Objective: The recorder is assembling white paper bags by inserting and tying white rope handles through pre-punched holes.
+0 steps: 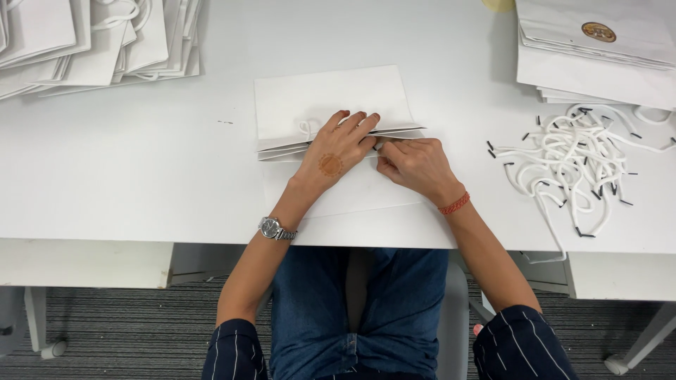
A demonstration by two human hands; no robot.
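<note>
A flat white paper bag [331, 98] lies on the white table [141, 169] in front of me, its open mouth toward me. My left hand [338, 146] rests flat on the bag, fingers reaching into its folded edge beside a knotted white cord handle [308, 128]. My right hand [415, 165] sits just to the right with its fingers curled, pinching something small at the bag's edge; what it pinches is hidden.
A loose heap of white cords with black tips [574, 158] lies at the right. Stacks of flat white bags stand at the back left [91, 42] and back right [598, 49]. The table's near edge runs just above my lap.
</note>
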